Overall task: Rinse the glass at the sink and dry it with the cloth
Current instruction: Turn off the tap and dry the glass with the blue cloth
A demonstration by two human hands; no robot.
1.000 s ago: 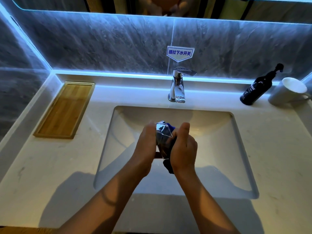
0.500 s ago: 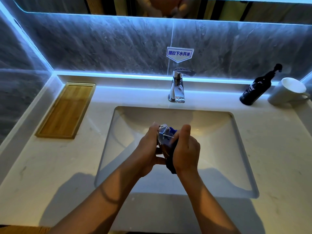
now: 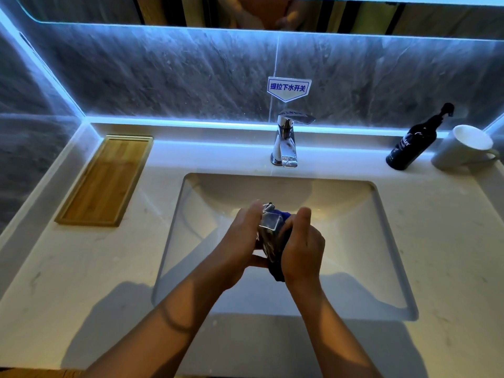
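Observation:
Over the white sink basin (image 3: 354, 241) I hold a clear faceted glass (image 3: 268, 227) between both hands. My left hand (image 3: 240, 241) grips the glass from the left side. My right hand (image 3: 302, 246) presses a dark blue cloth (image 3: 276, 268) against the glass's right side, and a fold of the cloth hangs down below my palm. Most of the glass and cloth is hidden by my fingers. No water runs from the chrome tap (image 3: 285, 140) behind the basin.
A bamboo tray (image 3: 106, 181) lies on the counter at the left. At the back right stand a dark pump bottle (image 3: 414, 143) and a white mug (image 3: 463, 148). A blue-lettered sign (image 3: 289, 88) sticks to the grey marble wall above the tap.
The glass has turned a little between my hands and the cloth has shifted around it. Both hands stay over the middle of the basin.

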